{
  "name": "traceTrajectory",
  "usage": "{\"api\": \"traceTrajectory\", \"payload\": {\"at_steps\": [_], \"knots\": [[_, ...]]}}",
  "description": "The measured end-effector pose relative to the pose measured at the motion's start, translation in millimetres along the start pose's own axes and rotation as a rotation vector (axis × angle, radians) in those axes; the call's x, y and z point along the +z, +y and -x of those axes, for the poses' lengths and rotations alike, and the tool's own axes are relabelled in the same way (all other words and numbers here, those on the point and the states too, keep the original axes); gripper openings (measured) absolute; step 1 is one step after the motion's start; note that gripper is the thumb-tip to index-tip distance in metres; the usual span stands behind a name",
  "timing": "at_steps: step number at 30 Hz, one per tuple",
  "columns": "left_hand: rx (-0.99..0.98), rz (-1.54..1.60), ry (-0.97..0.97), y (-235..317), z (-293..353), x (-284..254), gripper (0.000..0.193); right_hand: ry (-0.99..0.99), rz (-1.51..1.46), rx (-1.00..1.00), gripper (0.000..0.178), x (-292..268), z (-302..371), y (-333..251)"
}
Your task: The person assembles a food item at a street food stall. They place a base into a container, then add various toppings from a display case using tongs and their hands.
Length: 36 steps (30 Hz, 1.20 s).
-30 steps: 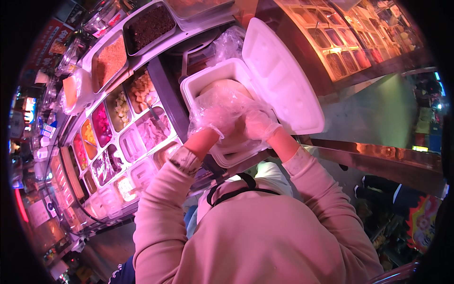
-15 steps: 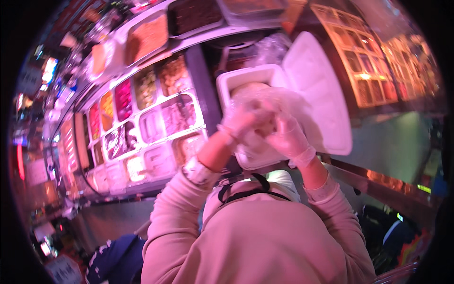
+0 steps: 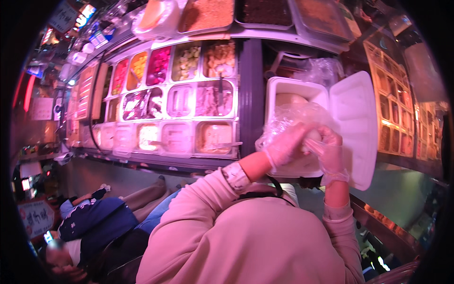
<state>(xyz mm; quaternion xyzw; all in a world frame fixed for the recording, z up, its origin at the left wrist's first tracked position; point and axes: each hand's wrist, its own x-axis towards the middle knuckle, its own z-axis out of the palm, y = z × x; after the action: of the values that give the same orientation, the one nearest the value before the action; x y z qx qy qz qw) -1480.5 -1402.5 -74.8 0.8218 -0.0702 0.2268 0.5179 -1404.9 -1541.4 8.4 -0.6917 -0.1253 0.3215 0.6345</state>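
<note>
On my feed the left hand [image 3: 285, 146] and right hand [image 3: 333, 155] are together in thin clear gloves, fingers curled on a small pale dough-like lump [image 3: 312, 136], mostly hidden between them above the white box [image 3: 270, 102]. I judge it light, soft and slightly tacky; I'd cup its sides with flat fingers, since a hard pinch could tear it. Just beyond the grip, crinkled clear film [image 3: 297, 117] partly covers a smooth, rounded pale mass [image 3: 289, 98]. To the grip's right stands a stiff, recessed lid [image 3: 353, 137]; left, a dark ridged divider [image 3: 251, 94].
</note>
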Motion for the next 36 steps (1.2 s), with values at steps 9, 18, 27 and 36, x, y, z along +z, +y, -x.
{"api": "traceTrajectory", "payload": {"at_steps": [9,18,27,36], "knots": [[-0.444,0.646,-0.180,-32,-3,-41,0.031,0.236,0.030,0.037,0.017,-9,6,-16],[-0.799,1.361,-0.076,7,-10,-33,0.069,0.243,-0.186,0.279,0.016,47,-2,42],[-0.772,1.328,0.330,0,-17,-31,0.066,0.161,-0.309,0.418,0.027,42,2,31],[-0.839,0.905,-0.069,6,-22,-35,0.046,0.178,0.240,0.081,0.061,12,-23,29]]}}
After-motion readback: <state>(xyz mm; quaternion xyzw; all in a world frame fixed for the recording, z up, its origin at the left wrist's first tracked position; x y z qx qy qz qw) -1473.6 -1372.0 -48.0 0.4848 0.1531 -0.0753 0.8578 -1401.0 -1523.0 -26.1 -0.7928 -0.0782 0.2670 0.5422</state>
